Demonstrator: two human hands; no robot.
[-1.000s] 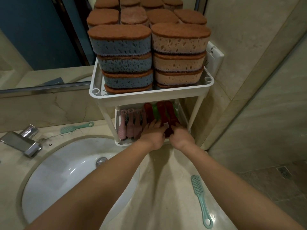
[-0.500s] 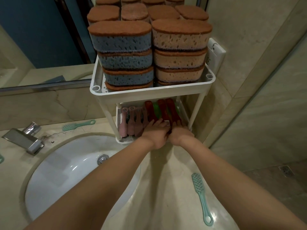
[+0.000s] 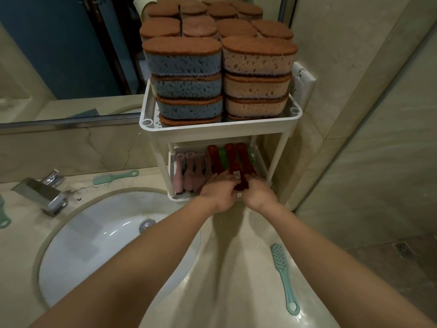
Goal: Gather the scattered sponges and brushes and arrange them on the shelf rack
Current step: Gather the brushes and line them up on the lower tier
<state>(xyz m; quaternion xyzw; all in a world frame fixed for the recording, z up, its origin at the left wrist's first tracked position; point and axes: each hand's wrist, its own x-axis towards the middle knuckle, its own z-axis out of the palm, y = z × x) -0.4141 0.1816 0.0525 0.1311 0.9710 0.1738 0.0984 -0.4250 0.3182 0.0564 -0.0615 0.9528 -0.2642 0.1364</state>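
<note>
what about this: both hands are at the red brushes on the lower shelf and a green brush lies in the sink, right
No. In the head view the left hand and right hand are at the red brushes on the lower shelf, but the green brush lies on the counter, not in the sink.

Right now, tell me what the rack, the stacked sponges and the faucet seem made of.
Rack: likely plastic, matte white, moulded rim sockets.
Sponges: porous foam, pitted sides under fibrous brown scouring tops.
Faucet: probably chromed metal, mirror-bright reflections.
</note>
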